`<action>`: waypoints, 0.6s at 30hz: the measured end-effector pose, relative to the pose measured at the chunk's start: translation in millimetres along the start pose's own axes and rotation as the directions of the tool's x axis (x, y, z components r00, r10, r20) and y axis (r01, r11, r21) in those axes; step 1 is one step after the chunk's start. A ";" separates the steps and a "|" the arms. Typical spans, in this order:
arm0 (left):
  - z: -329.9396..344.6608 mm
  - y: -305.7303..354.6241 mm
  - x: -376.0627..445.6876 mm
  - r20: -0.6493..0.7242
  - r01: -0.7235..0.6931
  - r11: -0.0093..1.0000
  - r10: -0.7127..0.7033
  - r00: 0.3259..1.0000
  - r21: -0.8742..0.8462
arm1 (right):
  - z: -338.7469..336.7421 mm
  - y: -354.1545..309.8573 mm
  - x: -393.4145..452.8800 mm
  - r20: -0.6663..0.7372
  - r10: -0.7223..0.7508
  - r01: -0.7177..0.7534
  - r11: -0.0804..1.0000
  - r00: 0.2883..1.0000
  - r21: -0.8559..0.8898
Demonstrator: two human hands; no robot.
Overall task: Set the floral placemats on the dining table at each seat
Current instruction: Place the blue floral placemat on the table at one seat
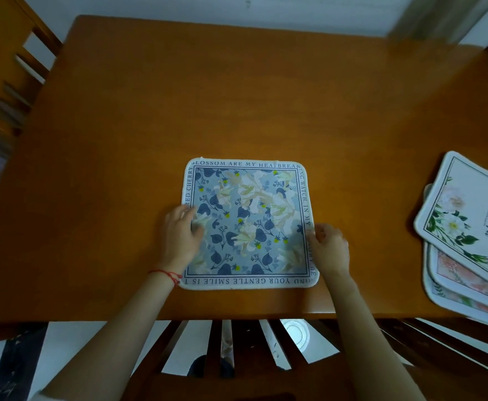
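Blue floral placemat (250, 224) lies flat on the wooden surface (237, 96), left hand (179, 233) resting with relaxed fingers on its left edge, right hand (331, 247) pinching its right edge, other placemats (468, 235) stacked well right.

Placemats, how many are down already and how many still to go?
One blue placemat lies flat at the near seat. The left hand and right hand touch its side edges. The stack at the table's right edge waits; other seats are bare.
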State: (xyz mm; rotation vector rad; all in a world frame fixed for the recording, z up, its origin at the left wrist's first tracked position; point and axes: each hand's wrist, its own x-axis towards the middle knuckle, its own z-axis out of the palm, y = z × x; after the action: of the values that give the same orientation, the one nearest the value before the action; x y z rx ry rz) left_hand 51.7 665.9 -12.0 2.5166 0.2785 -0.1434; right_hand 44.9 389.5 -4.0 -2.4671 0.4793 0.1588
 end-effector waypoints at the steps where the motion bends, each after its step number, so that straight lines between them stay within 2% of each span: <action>1: 0.7 6.8 -5.1 0.038 -0.050 0.998 0.049 0.998 0.026 | -1.9 -2.4 -6.4 0.013 -0.023 0.023 0.999 1.000 -0.035; 6: 1.3 36.3 -25.7 0.149 -0.274 0.947 0.250 0.957 0.167 | -9.5 -13.0 -40.8 0.052 -0.159 0.165 0.979 0.986 -0.124; 9: -3.0 47.7 -40.7 0.157 -0.391 0.883 0.361 0.919 0.258 | -17.1 -13.2 -59.4 0.046 -0.242 0.246 0.947 0.969 -0.206; 14: -10.7 62.5 -70.8 0.114 -0.454 0.819 0.444 0.889 0.352 | -35.9 -6.8 -90.0 -0.075 -0.381 0.342 0.889 0.922 -0.305; 18: -6.8 75.5 -102.1 0.135 -0.478 0.788 0.464 0.876 0.388 | -54.3 8.6 -109.9 -0.115 -0.396 0.342 0.882 0.911 -0.325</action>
State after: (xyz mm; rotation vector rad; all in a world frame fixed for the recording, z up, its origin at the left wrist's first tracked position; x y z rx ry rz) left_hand -30.0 592.4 52.2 2.9088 -0.4522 -0.0421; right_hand -60.1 384.0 59.4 -2.8337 0.0435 -0.1626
